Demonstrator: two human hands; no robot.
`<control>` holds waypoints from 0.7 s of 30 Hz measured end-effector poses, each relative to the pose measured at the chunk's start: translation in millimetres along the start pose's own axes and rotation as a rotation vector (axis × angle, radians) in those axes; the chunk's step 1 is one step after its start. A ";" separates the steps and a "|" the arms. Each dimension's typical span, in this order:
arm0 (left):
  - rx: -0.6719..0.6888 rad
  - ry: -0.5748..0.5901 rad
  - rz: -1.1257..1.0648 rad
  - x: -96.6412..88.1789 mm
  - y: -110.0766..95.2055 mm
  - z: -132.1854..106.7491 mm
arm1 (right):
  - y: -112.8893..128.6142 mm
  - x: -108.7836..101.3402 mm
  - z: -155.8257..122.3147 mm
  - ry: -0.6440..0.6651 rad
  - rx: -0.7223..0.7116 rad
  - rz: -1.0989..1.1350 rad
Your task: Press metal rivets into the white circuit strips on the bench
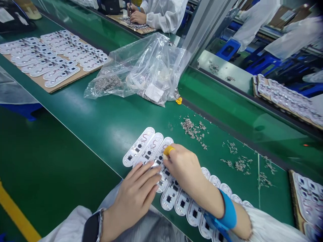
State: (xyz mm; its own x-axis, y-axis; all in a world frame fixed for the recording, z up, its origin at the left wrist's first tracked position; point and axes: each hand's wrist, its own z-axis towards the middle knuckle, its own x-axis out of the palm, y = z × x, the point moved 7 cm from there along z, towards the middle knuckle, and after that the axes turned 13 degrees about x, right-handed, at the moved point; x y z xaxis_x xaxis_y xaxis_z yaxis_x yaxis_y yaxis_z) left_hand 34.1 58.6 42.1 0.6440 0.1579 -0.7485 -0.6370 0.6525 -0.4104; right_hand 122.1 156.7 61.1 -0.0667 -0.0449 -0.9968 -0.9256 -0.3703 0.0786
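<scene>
A row of white oblong units (140, 146) with round ends lies on the green workbench, each carrying small black components and a thin red wire. My left hand (135, 196) rests flat across the lower part of the row, fingers stretched out and touching a unit. Above the third unit's upper half, my right hand (185, 168) is closed in a pinch, with a yellow finger cot (169, 150) on one finger. Whatever lies between those fingertips is hidden. Small loose metal parts (193, 129) are scattered in piles beyond my right hand.
Clear plastic bags (151, 67) with many small metal parts stand farther back on the bench. A cardboard sheet (65, 80) bears rows of similar units at left; another loaded board (297, 208) is at right. Across the green conveyor (209, 90), a person's hands (137, 16) work.
</scene>
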 end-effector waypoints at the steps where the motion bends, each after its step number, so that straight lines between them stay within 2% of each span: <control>1: -0.003 -0.016 -0.002 -0.6 0.0 0.2 | 7.1 -2.1 -2.5 -0.041 -0.060 -0.031; 3: -0.009 -0.046 -0.009 -1.9 0.0 0.6 | 19.5 -3.3 -6.8 -0.077 -0.146 -0.075; 5: -0.010 -0.058 -0.011 -2.6 0.1 0.6 | 26.3 -1.0 -8.0 -0.045 -0.170 -0.090; 7: -0.001 -0.052 -0.004 -2.2 -0.1 0.1 | 22.8 1.3 -5.9 0.021 -0.128 -0.068; 9: 0.013 -0.031 0.009 -0.8 -0.2 -0.9 | 6.5 -0.3 -2.4 0.088 -0.048 0.051; 11: 0.032 -0.009 0.023 0.8 -0.5 -2.1 | -24.1 -9.4 1.9 0.083 0.050 0.243; 13: 0.049 -0.001 0.035 1.2 -0.8 -3.2 | -68.5 -23.0 6.8 -0.020 0.176 0.371; 15: 0.060 -0.004 0.045 0.6 -1.3 -3.7 | -119.9 -31.8 11.6 -0.137 0.359 0.330; 18: 0.065 0.001 0.055 0.0 -1.9 -3.3 | -180.8 -22.3 21.1 -0.116 0.597 0.236; 21: 0.056 0.010 0.061 0.4 -1.7 -2.3 | -207.0 -3.6 32.8 -0.061 0.664 0.272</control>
State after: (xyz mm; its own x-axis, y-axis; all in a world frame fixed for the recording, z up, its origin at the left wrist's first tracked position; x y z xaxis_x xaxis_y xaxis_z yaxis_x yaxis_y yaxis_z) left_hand 34.5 55.9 41.4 0.6003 0.1911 -0.7766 -0.6501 0.6821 -0.3347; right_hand 301.7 263.9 47.8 -0.3302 0.0037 -0.9439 -0.9031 0.2898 0.3170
